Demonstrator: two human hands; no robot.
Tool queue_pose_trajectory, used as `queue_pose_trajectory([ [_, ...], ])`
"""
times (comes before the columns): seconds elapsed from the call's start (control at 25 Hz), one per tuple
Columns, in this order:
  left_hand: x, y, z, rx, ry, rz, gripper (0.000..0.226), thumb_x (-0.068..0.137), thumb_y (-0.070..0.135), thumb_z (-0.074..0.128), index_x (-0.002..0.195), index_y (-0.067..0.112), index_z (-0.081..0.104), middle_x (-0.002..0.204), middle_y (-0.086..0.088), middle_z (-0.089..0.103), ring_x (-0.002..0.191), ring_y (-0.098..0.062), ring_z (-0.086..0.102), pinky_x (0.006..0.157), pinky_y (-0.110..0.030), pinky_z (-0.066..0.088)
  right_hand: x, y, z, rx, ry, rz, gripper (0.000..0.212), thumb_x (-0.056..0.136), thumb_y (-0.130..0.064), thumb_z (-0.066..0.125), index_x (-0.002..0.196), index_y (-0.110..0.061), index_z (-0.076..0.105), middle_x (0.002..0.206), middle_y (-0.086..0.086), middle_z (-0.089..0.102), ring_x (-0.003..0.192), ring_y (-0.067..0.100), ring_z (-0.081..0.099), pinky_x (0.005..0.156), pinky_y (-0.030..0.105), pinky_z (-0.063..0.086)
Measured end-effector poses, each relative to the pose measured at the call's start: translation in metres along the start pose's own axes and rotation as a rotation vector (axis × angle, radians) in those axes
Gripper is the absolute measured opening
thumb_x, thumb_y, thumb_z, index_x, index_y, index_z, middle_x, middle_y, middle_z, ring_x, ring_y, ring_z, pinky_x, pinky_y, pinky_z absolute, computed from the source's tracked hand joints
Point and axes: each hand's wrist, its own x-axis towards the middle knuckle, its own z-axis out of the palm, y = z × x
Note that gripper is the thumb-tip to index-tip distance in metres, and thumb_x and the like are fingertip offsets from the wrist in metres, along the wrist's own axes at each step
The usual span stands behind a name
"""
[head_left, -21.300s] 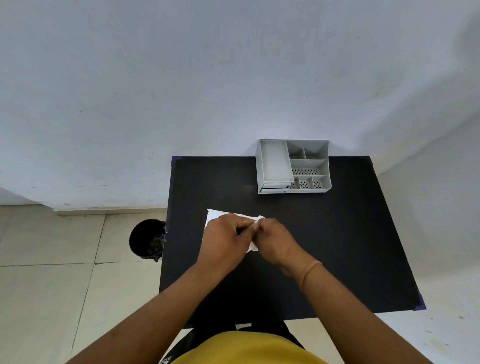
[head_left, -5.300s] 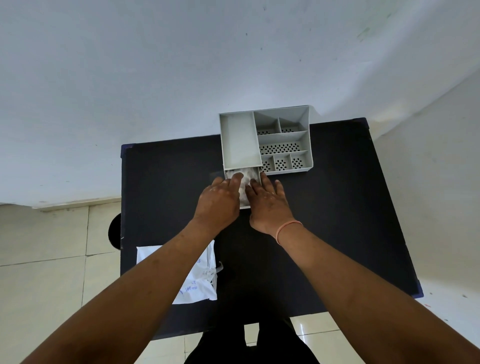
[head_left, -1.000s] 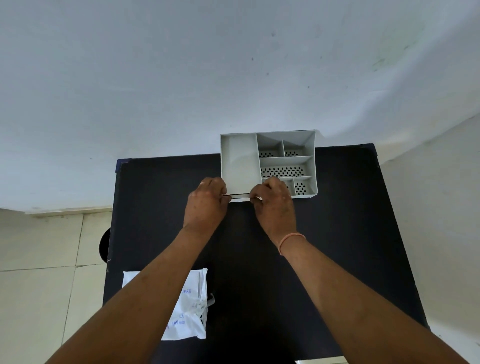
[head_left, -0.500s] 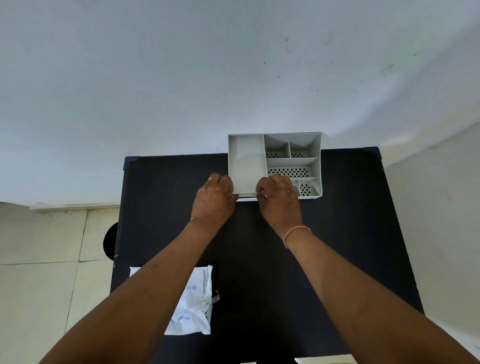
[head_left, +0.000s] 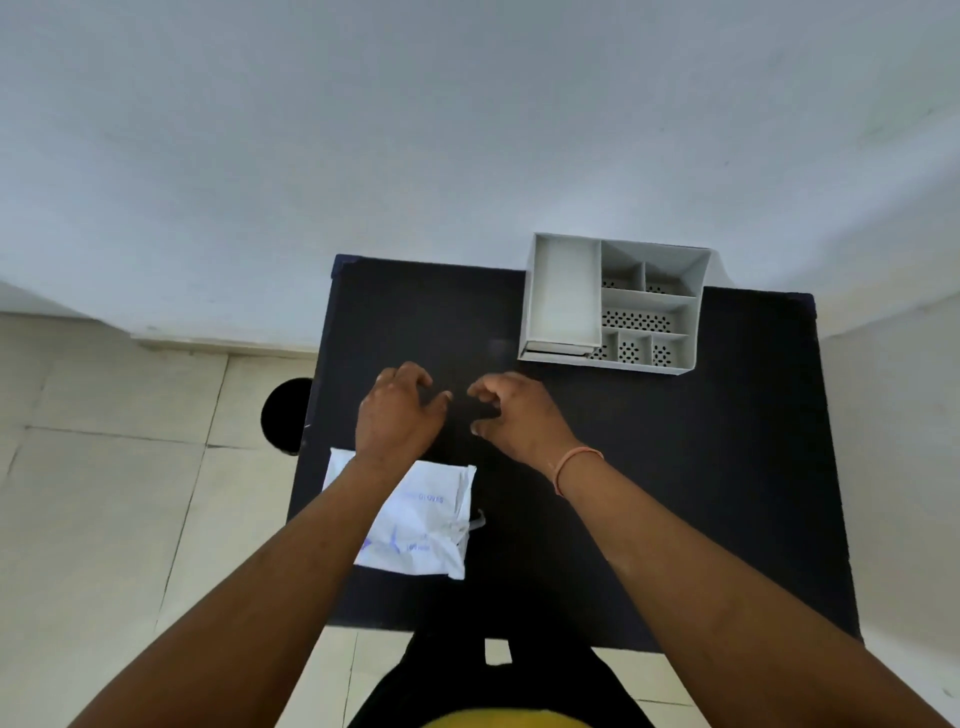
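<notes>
Organizer (head_left: 563, 296) seen at far right of table (head_left: 675, 467), by wall, its drawer (head_left: 553, 352) nearly flush at near-left foot. Both hands held over tabletop, short of organizer, not touching it. Left hand (head_left: 397, 415): fingers loosely curled, nothing gripped. Right hand (head_left: 519, 415): likewise loosely curled, nothing held. Packet (head_left: 415, 525) laid flat at near left, partly hidden under left forearm. Bin (head_left: 288, 415) spotted on floor, left.
</notes>
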Motion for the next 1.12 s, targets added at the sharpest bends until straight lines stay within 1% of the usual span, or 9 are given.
queue_pose_trajectory([
  [0.2,-0.04,-0.065,0.005,-0.069,-0.052,-0.183,0.027,0.09,0.047,0.074,0.102,0.024,0.064,0.107,-0.004,0.069,0.096,-0.026,0.071,0.08,-0.032,0.048,-0.002,-0.021,0.07,-0.221,-0.269,0.054,0.073,0.083,-0.033,0.086,0.148,-0.023,0.054,0.145,0.009,0.057,0.134,0.03,0.056,0.11,0.043,0.049],
  [0.32,-0.056,-0.096,0.018,-0.099,-0.071,-0.311,0.046,0.091,0.049,0.076,0.125,0.02,0.066,0.127,-0.01,0.069,0.111,-0.029,0.071,0.088,-0.035,0.052,-0.002,-0.026,0.105,-0.454,-0.272,0.026,0.08,0.085,-0.045,0.081,0.153,-0.024,0.044,0.148,0.01,0.055,0.138,0.035,0.052,0.11,0.051,0.048],
  [0.52,-0.086,-0.133,0.044,-0.171,-0.204,-0.403,0.079,0.082,0.048,0.085,0.148,0.021,0.051,0.145,-0.011,0.061,0.124,-0.031,0.066,0.095,-0.035,0.05,-0.009,-0.023,0.136,-0.611,-0.239,-0.001,0.055,0.093,-0.027,0.067,0.143,-0.016,0.047,0.128,0.013,0.068,0.126,0.037,0.056,0.101,0.049,0.05],
  [0.6,-0.099,-0.134,0.046,-0.219,-0.21,-0.373,0.09,0.076,0.047,0.089,0.152,0.023,0.047,0.148,-0.01,0.059,0.128,-0.031,0.064,0.102,-0.04,0.052,-0.014,-0.023,0.131,-0.433,-0.315,0.067,0.033,0.095,-0.02,0.064,0.127,-0.015,0.064,0.119,0.011,0.073,0.115,0.032,0.065,0.094,0.044,0.056],
  [0.68,-0.11,-0.129,0.044,-0.257,-0.212,-0.319,0.1,0.073,0.049,0.092,0.156,0.024,0.042,0.152,-0.01,0.057,0.134,-0.031,0.06,0.108,-0.045,0.052,-0.024,-0.028,0.117,-0.053,-0.365,0.199,0.013,0.096,-0.02,0.066,0.103,-0.016,0.076,0.108,0.009,0.077,0.103,0.028,0.072,0.081,0.037,0.059],
  [0.76,-0.119,-0.115,0.035,-0.278,-0.212,-0.28,0.106,0.073,0.049,0.092,0.16,0.024,0.037,0.157,-0.008,0.053,0.14,-0.031,0.055,0.111,-0.047,0.05,-0.037,-0.035,0.096,0.268,-0.373,0.263,0.013,0.096,-0.021,0.065,0.089,-0.016,0.075,0.106,0.015,0.077,0.105,0.034,0.073,0.078,0.038,0.056],
  [0.84,-0.127,-0.1,0.023,-0.349,-0.206,-0.239,0.104,0.077,0.046,0.091,0.161,0.025,0.035,0.159,-0.007,0.053,0.141,-0.031,0.056,0.113,-0.049,0.051,-0.05,-0.043,0.075,0.549,-0.429,0.296,0.019,0.092,-0.022,0.064,0.097,-0.009,0.076,0.115,0.025,0.075,0.113,0.044,0.071,0.09,0.049,0.059],
  [0.96,-0.15,-0.075,0.001,-0.761,-0.135,-0.264,0.072,0.084,0.025,0.09,0.145,0.032,0.054,0.139,0.0,0.07,0.124,-0.024,0.071,0.104,-0.052,0.06,-0.067,-0.05,0.051,0.91,-0.524,0.306,0.042,0.089,-0.021,0.062,0.122,0.003,0.069,0.123,0.037,0.067,0.111,0.049,0.067,0.106,0.065,0.049],
  [1.12,-0.188,-0.035,-0.023,-0.881,0.146,-0.327,0.034,0.092,0.02,0.081,0.12,0.033,0.065,0.124,-0.003,0.075,0.107,-0.022,0.074,0.091,-0.047,0.066,-0.095,-0.074,0.026,0.972,-0.474,0.152,0.03,0.094,-0.025,0.065,0.117,-0.008,0.073,0.121,0.025,0.069,0.109,0.041,0.068,0.096,0.054,0.055],
])
